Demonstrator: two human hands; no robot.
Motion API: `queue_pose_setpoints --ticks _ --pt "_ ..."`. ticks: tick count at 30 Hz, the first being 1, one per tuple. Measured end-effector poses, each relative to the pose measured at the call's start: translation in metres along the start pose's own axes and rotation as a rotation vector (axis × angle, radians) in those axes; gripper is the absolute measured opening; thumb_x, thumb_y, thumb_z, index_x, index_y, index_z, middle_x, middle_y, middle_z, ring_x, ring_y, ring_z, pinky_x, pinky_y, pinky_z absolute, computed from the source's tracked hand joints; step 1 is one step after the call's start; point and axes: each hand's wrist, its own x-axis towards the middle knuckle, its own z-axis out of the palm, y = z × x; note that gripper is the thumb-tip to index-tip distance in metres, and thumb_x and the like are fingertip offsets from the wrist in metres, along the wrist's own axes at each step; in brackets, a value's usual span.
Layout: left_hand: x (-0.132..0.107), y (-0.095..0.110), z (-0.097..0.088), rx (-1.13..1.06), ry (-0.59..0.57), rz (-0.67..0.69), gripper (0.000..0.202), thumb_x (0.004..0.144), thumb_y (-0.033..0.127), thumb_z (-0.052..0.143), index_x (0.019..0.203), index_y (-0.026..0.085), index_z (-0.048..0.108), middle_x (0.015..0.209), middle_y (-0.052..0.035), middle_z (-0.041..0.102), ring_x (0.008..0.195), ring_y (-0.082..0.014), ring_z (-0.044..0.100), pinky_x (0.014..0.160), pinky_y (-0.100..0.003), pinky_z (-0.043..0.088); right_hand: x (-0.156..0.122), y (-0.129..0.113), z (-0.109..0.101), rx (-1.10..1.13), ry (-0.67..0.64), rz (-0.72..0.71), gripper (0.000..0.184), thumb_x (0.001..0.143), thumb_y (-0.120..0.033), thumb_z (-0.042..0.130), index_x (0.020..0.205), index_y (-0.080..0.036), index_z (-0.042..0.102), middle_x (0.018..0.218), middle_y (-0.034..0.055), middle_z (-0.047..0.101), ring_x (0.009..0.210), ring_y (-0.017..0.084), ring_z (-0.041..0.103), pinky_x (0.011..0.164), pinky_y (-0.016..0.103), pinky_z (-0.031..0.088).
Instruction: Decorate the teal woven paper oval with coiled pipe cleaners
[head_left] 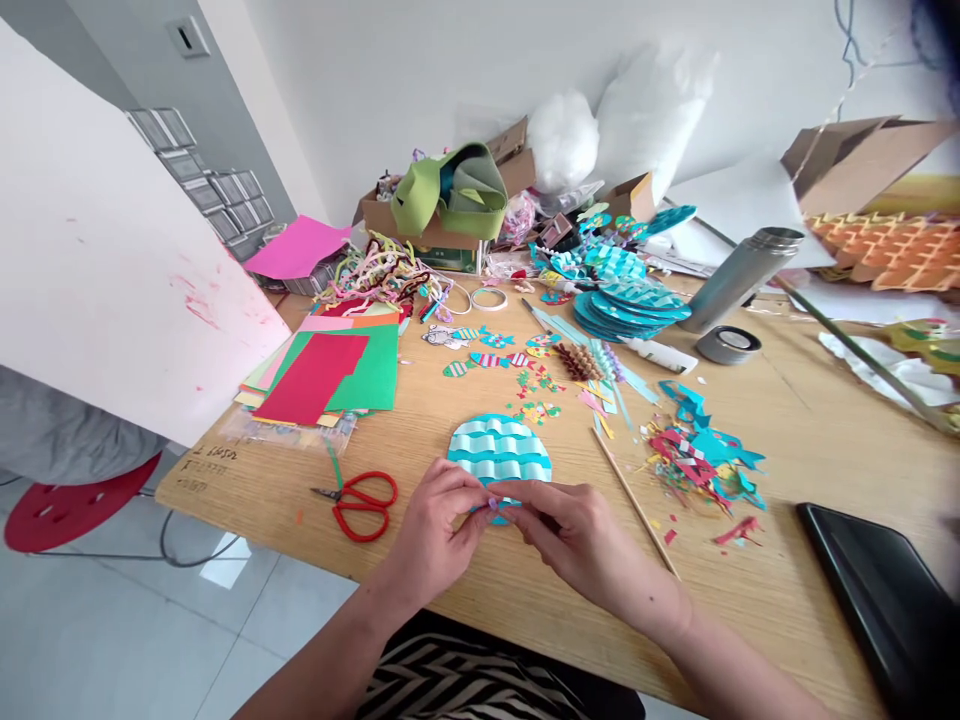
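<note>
A round woven paper disc in turquoise and white stripes lies on the wooden table in front of me. My left hand and my right hand meet at its near edge, fingers pinched together on that edge, where a small turquoise bit shows between the fingertips. Red-handled scissors lie just left of my left hand. A thin wooden stick runs diagonally past my right hand.
Stacked coloured paper sheets sit at the left, paper scraps at the right, small paper fish and more turquoise discs behind. A steel flask, tape roll, cluttered boxes and a black tray ring the space.
</note>
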Motion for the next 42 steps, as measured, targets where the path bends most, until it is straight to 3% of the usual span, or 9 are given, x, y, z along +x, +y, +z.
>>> queue_pose_setpoints --ticks 5,10,16,21,26,31,35,38,42 --pt "-0.003 0.001 0.0 0.018 0.002 0.012 0.019 0.082 0.013 0.055 0.089 0.022 0.07 0.077 -0.0042 0.063 0.082 -0.0179 0.052 0.073 -0.032 0.046 0.007 -0.002 -0.001 -0.06 -0.044 -0.094 0.022 0.092 -0.023 0.046 0.101 -0.022 0.065 0.081 0.0019 0.071 0.067 0.011 0.063 0.062 0.02 0.044" --pt "-0.005 -0.001 0.002 0.028 0.003 0.025 0.016 0.083 0.015 0.055 0.084 0.02 0.07 0.077 -0.0045 0.063 0.082 -0.0177 0.052 0.073 -0.032 0.046 0.008 -0.003 0.001 -0.18 -0.067 -0.071 0.021 0.093 -0.026 0.044 0.09 -0.019 0.064 0.076 0.0034 0.069 0.062 0.012 0.062 0.058 0.021 0.041" --pt "-0.006 -0.003 0.005 0.041 0.021 0.043 0.017 0.085 0.018 0.053 0.077 0.019 0.067 0.076 -0.0044 0.062 0.08 -0.0169 0.052 0.071 -0.031 0.046 0.009 -0.004 0.008 -0.474 -0.057 -0.08 0.02 0.093 -0.023 0.041 0.084 -0.016 0.058 0.066 0.0029 0.065 0.053 0.014 0.059 0.049 0.024 0.03" --pt "-0.006 -0.006 0.003 0.036 0.033 0.052 0.01 0.084 0.019 0.055 0.084 0.018 0.065 0.08 -0.0051 0.063 0.082 -0.018 0.053 0.072 -0.031 0.047 0.008 -0.014 0.001 -0.318 -0.06 -0.036 0.017 0.092 -0.028 0.046 0.094 -0.018 0.059 0.071 0.0024 0.068 0.06 0.014 0.062 0.053 0.021 0.037" --pt "-0.004 -0.007 0.002 0.051 0.036 0.089 0.013 0.083 0.018 0.057 0.093 0.02 0.064 0.083 -0.0047 0.064 0.084 -0.0179 0.055 0.073 -0.03 0.049 0.013 -0.014 -0.028 -0.137 -0.022 0.042 0.023 0.09 -0.032 0.049 0.103 -0.018 0.061 0.066 0.0014 0.065 0.055 0.011 0.06 0.053 0.02 0.042" --pt "-0.003 -0.009 0.002 0.066 0.049 0.099 0.012 0.081 0.02 0.06 0.091 0.02 0.064 0.084 -0.0054 0.065 0.082 -0.0178 0.057 0.071 -0.03 0.051 0.04 0.033 -0.083 0.022 0.124 0.352 0.025 0.088 -0.036 0.047 0.086 -0.015 0.061 0.056 -0.0011 0.059 0.038 0.009 0.055 0.035 0.017 0.039" --pt "-0.004 -0.014 0.002 0.065 0.054 0.09 0.017 0.079 0.025 0.063 0.095 0.02 0.064 0.085 -0.0064 0.065 0.082 -0.0185 0.058 0.071 -0.031 0.052 0.064 0.092 -0.12 -0.206 0.23 0.597 0.02 0.087 -0.029 0.048 0.078 -0.015 0.059 0.061 0.0014 0.064 0.041 0.008 0.058 0.035 0.015 0.038" --pt "-0.004 -0.016 0.001 0.052 0.049 0.066 0.021 0.078 0.028 0.063 0.097 0.02 0.065 0.087 -0.0074 0.065 0.083 -0.0191 0.058 0.071 -0.031 0.052 0.075 0.127 -0.133 -0.293 0.234 0.673 0.019 0.085 -0.025 0.051 0.074 -0.012 0.061 0.065 0.005 0.067 0.042 0.009 0.059 0.037 0.015 0.039" --pt "-0.003 -0.018 0.0 0.001 0.047 0.03 0.022 0.079 0.03 0.063 0.098 0.019 0.066 0.086 -0.0074 0.065 0.083 -0.0191 0.058 0.072 -0.031 0.052 0.085 0.153 -0.142 -0.407 0.21 0.741 0.023 0.082 -0.026 0.053 0.068 -0.011 0.063 0.055 0.0062 0.066 0.04 0.009 0.057 0.041 0.017 0.04"
